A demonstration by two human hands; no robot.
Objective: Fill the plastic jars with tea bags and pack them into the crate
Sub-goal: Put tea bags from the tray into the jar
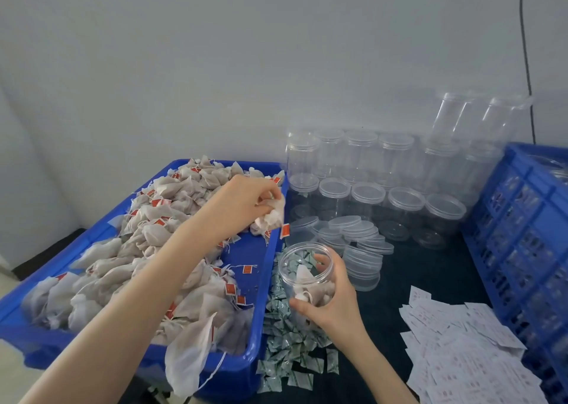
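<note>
Left arm stretched far forward, left hand pinched shut, fingers bunched tight around a small clump. Right hand nearer in, fingers and thumb curled wide, gripping.

readable text: none | red tags on tea bags: print too small to read | white slips, lower right of frame: reddish marks, blurred | green-white sachets, lower centre: print illegible

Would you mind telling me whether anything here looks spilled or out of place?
One tea bag droops over the near rim of the blue tray, its string dangling outside. Two clear jars at the back lean sideways atop the stacked ones. Nothing looks damaged.
</note>
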